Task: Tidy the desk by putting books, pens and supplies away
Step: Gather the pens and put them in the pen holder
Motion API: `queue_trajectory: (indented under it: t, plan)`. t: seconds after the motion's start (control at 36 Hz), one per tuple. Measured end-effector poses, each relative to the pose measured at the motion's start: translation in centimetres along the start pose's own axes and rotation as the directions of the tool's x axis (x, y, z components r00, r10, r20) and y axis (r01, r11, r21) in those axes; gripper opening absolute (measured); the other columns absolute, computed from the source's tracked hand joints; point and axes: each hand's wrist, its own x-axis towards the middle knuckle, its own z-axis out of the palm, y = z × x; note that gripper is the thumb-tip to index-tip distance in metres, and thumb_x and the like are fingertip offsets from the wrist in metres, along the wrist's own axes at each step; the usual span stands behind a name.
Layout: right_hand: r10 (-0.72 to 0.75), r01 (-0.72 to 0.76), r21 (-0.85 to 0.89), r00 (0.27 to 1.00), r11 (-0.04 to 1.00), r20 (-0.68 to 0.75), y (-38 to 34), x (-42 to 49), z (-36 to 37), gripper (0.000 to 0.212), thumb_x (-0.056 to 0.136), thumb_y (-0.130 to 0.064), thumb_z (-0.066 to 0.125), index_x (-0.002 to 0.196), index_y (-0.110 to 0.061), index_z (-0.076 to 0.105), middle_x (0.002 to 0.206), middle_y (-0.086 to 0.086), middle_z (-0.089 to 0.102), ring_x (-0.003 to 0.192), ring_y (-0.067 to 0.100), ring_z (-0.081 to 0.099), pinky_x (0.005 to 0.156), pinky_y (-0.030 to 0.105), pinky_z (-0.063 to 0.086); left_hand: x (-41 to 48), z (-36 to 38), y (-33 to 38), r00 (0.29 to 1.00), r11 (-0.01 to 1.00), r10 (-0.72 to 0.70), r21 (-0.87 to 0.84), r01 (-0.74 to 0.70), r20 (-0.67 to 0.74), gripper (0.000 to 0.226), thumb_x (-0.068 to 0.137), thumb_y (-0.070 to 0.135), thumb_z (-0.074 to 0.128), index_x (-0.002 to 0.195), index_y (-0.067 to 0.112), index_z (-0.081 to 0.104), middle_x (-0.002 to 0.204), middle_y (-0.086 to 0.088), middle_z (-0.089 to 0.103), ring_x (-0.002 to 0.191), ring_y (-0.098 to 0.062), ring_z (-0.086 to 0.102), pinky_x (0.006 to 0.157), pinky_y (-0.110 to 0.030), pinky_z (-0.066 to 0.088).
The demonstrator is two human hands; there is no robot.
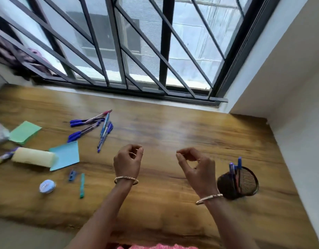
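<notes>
Pens, mostly blue with one pink, lie in a loose heap on the wooden desk. They are well to the left of the black mesh pen cup and farther from the person than it is. The cup stands near the desk's right edge with a few blue pens upright in it.

Just left of the cup the right hand hangs above the wood. Its fingers are curled in, thumb and forefinger tips nearly meeting, and nothing shows in its grasp. The left hand, farther left of the cup, is curled the same way and likewise holds nothing visible.

Far left of the cup lie a green sticky-note pad and a blue sticky-note pad. A pale yellow roll overlaps the blue pad's edge. Nearby are a small blue clip, a teal pen and a small round blue roll, which is too blurred to name more closely.
</notes>
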Motion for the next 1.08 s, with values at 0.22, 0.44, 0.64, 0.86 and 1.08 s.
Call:
queue_trajectory:
  t: [0.22,0.44,0.64,0.86,1.08]
  plan:
    - [0.061,-0.066,0.005,0.942,0.998,0.330,-2.3,2.0,11.4,0.003,0.080,-0.023,0.071,0.077,-0.024,0.073,0.067,-0.014,0.070,0.068,-0.001,0.066,0.063,0.010,0.046,5.1,-6.6,-5.0,0.987,0.976,-0.140,0.158,0.151,-0.080,0.011,0.085,0.026,0.068,0.090,0.018,0.075,0.075,-0.001,0.071,0.073,-0.020,0.067,0.066,-0.027,0.049]
    - [0.155,-0.078,-0.168,0.847,0.983,0.508,-5.0,4.7,21.8,0.013,0.080,-0.029,0.066,0.087,-0.023,0.075,0.081,-0.007,0.074,0.076,0.006,0.067,0.076,0.030,0.056,11.4,-8.4,-9.0,0.960,0.913,-0.280,0.311,0.263,0.009,0.021,0.082,0.031,0.059,0.093,0.022,0.074,0.089,-0.010,0.074,0.092,-0.036,0.066,0.076,-0.038,0.054]
    - [0.305,-0.199,-0.273,0.849,0.941,0.432,-6.6,7.3,26.9,0.019,0.084,-0.023,0.058,0.094,-0.018,0.074,0.096,0.001,0.075,0.095,0.020,0.067,0.082,0.030,0.050,13.8,-8.2,-10.0,0.948,0.912,-0.288,0.339,0.229,0.135,0.023,0.073,0.045,0.074,0.077,0.022,0.068,0.084,0.003,0.071,0.086,-0.022,0.066,0.071,-0.031,0.053]
    - [0.481,-0.397,-0.293,0.816,0.870,0.322,-7.1,8.8,29.5,0.018,0.083,-0.027,0.060,0.094,-0.018,0.072,0.100,0.006,0.073,0.101,0.028,0.064,0.084,0.033,0.048,15.7,-8.3,-10.4,0.888,0.892,-0.375,0.365,0.267,0.268,0.023,0.073,0.041,0.074,0.067,0.018,0.074,0.076,0.000,0.073,0.080,-0.022,0.067,0.064,-0.027,0.047]
    - [0.547,-0.465,-0.315,0.795,0.828,0.264,-7.2,9.2,30.6,0.019,0.072,-0.035,0.069,0.084,-0.021,0.067,0.093,0.004,0.072,0.095,0.029,0.065,0.078,0.034,0.051,15.7,-10.5,-10.6,0.879,0.894,-0.377,0.364,0.263,0.292,0.030,0.071,0.038,0.072,0.059,0.011,0.066,0.063,-0.007,0.065,0.069,-0.025,0.064,0.060,-0.029,0.044]
